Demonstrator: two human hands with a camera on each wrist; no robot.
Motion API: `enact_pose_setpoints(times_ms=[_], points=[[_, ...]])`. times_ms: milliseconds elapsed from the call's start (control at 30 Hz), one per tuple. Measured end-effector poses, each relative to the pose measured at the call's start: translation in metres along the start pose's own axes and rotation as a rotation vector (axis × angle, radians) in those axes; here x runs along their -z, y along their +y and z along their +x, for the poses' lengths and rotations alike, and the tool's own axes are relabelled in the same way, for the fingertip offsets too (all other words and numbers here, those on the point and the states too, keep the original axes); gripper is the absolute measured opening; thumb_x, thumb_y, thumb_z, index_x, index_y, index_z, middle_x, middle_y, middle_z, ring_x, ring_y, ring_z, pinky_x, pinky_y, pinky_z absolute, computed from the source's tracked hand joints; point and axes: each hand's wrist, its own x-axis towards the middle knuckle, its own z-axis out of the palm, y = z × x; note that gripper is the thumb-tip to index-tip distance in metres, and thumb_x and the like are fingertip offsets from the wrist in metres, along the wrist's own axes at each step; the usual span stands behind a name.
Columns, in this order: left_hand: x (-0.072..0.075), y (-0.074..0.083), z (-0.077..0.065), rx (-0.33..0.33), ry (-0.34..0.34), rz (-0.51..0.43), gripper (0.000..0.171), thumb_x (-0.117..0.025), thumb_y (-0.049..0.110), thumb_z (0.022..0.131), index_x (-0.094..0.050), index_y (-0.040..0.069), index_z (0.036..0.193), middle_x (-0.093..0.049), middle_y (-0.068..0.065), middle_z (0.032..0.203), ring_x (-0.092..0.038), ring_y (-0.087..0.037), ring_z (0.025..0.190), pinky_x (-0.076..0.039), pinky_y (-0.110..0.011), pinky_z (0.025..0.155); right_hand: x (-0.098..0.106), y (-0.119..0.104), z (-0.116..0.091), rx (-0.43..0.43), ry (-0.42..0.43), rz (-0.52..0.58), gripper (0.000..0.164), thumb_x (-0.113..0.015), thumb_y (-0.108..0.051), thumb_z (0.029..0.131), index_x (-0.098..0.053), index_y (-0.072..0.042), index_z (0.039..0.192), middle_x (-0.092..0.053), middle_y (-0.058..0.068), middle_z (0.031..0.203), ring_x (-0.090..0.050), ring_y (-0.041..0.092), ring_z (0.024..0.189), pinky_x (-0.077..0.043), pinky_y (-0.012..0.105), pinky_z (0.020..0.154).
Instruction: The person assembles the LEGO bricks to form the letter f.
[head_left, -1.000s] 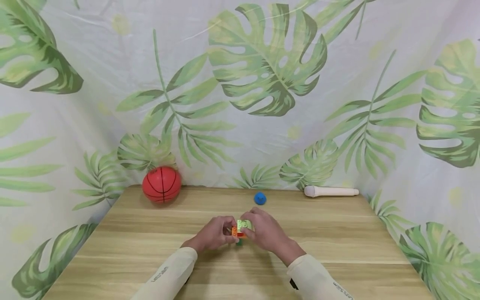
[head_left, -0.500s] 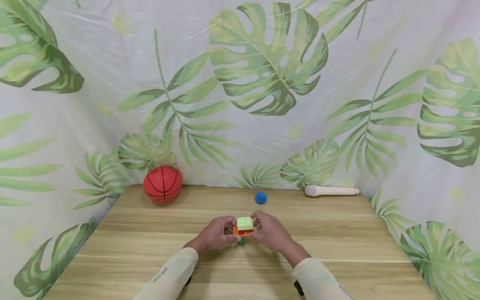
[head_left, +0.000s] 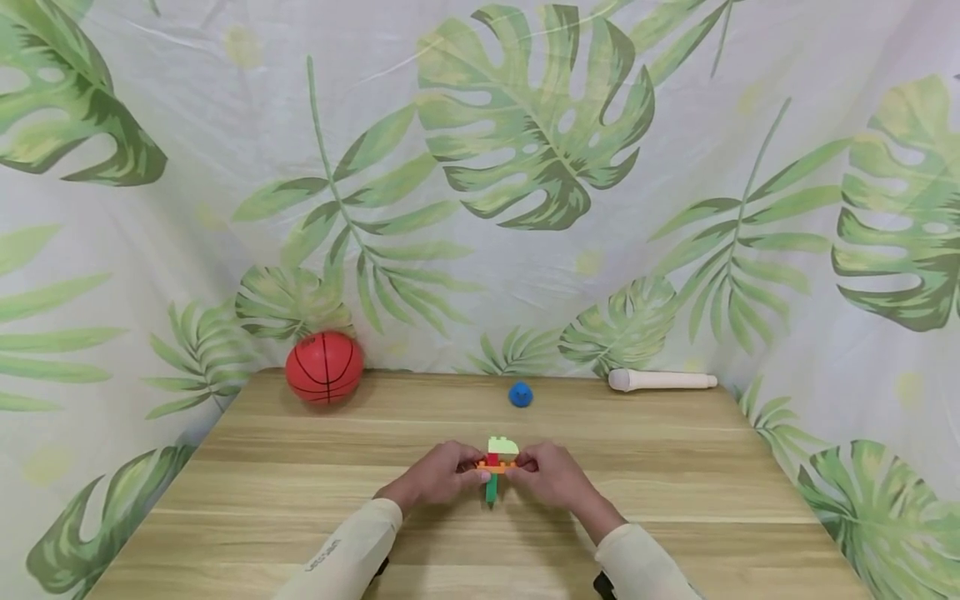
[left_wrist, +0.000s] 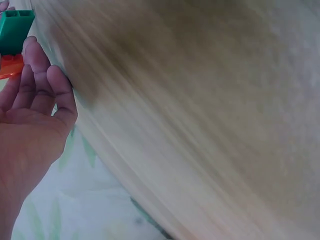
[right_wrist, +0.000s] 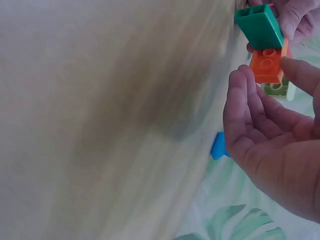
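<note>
Between both hands is a small assembly of toy building bricks, held up over the table. Its top is a pale green curved brick (head_left: 504,447), with a red brick (head_left: 492,459) under it. Below these lies an orange plate (head_left: 497,469), and a dark green brick (head_left: 491,490) hangs from its underside. My left hand (head_left: 444,472) pinches the orange plate's left end. At the right end, my right hand (head_left: 553,475) pinches it between thumb and fingers. The right wrist view shows the hollow undersides of the dark green brick (right_wrist: 260,29) and orange plate (right_wrist: 266,67).
A red basketball (head_left: 325,368) sits at the table's back left. Behind the hands is a small blue toy (head_left: 521,394). A white microphone (head_left: 663,381) lies at the back right. Leaf-patterned cloth (head_left: 525,275) hangs behind the wooden table (head_left: 300,467).
My right hand has moved off the pale green brick to the orange plate's right end. The assembly has shifted slightly right and turned, showing its side and more of the dark green brick.
</note>
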Motion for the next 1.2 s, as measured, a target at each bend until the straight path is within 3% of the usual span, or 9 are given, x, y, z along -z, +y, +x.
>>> enact_pose_setpoints(times_ms=[133,267,400,667,900,1200], points=[[-0.001,0.0,0.0,-0.037,-0.014,0.077,0.027,-0.063,0.024,0.11,-0.079,0.005,0.121,-0.076,0.002,0.097,-0.056,-0.005,0.081,-0.049,-0.023,0.076,-0.002,0.005,-0.004,-0.03,-0.031,0.056,0.021,-0.072,-0.023,0.104,-0.078,-0.006,0.093,-0.07,0.001,0.08,-0.055,0.01,0.07,-0.044,0.023,0.061],[-0.002,0.002,0.0,-0.045,-0.013,0.139,0.023,-0.063,0.021,0.109,-0.081,0.007,0.109,-0.075,0.001,0.09,-0.054,-0.005,0.076,-0.048,-0.024,0.074,-0.003,0.006,-0.007,-0.068,-0.049,0.159,0.022,-0.071,-0.018,0.104,-0.077,-0.001,0.09,-0.075,0.007,0.08,-0.061,0.011,0.069,-0.049,0.023,0.061],[-0.003,0.005,-0.001,-0.03,-0.008,0.168,0.019,-0.065,0.018,0.108,-0.081,0.007,0.105,-0.075,-0.001,0.092,-0.054,-0.008,0.077,-0.047,-0.026,0.074,-0.003,0.005,-0.01,-0.08,-0.053,0.181,0.022,-0.07,-0.015,0.103,-0.076,0.001,0.089,-0.075,0.009,0.08,-0.063,0.012,0.069,-0.052,0.024,0.062],[-0.004,0.006,-0.003,-0.026,-0.011,0.156,0.018,-0.069,0.017,0.105,-0.081,0.005,0.111,-0.077,-0.001,0.098,-0.055,-0.007,0.082,-0.048,-0.024,0.075,0.0,0.006,-0.015,-0.091,-0.057,0.18,0.019,-0.071,-0.012,0.101,-0.077,0.002,0.091,-0.075,0.008,0.08,-0.064,0.012,0.07,-0.054,0.025,0.063],[-0.003,0.003,-0.007,-0.015,-0.001,0.132,0.019,-0.07,0.014,0.104,-0.079,0.004,0.117,-0.077,-0.003,0.103,-0.059,-0.009,0.087,-0.051,-0.026,0.078,0.006,0.014,-0.018,-0.112,-0.11,0.307,0.018,-0.068,-0.008,0.102,-0.075,0.008,0.098,-0.075,0.01,0.085,-0.064,0.012,0.073,-0.062,0.03,0.069],[-0.004,0.003,-0.007,0.021,-0.026,0.119,0.022,-0.071,0.017,0.104,-0.077,0.003,0.12,-0.074,-0.001,0.101,-0.059,-0.011,0.087,-0.05,-0.027,0.077,0.005,0.021,-0.017,-0.119,-0.139,0.344,0.018,-0.067,-0.006,0.102,-0.075,0.01,0.102,-0.075,0.01,0.088,-0.064,0.011,0.075,-0.062,0.028,0.07]])
